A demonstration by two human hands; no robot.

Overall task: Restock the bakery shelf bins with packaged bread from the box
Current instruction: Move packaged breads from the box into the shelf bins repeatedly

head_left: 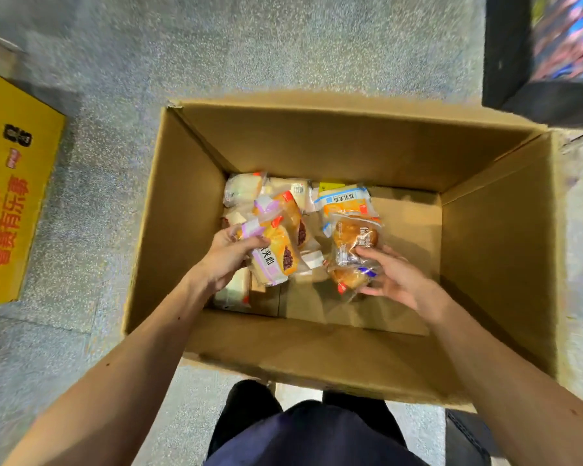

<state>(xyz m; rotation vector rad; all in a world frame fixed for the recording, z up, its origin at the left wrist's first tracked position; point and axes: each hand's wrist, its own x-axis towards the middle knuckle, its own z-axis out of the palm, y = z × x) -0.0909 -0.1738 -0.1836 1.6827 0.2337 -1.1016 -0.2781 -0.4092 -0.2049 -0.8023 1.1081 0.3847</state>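
bread packet (277, 253) pinched in left hand (225, 257), bun pack (353, 242) gripped by right hand (399, 278).

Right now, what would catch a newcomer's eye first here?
A big open cardboard box sits on the speckled floor, bread packets piled in its left half. Inside, the left hand grips an orange-and-purple packet and the right hand holds a clear bag of brown buns. A bright yellow carton lies far left.

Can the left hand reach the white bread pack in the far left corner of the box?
Probably yes: the box is open and the white pack lies mostly uncovered just beyond the left hand. But that hand already grips a purple-edged pack, so taking it may be awkward.
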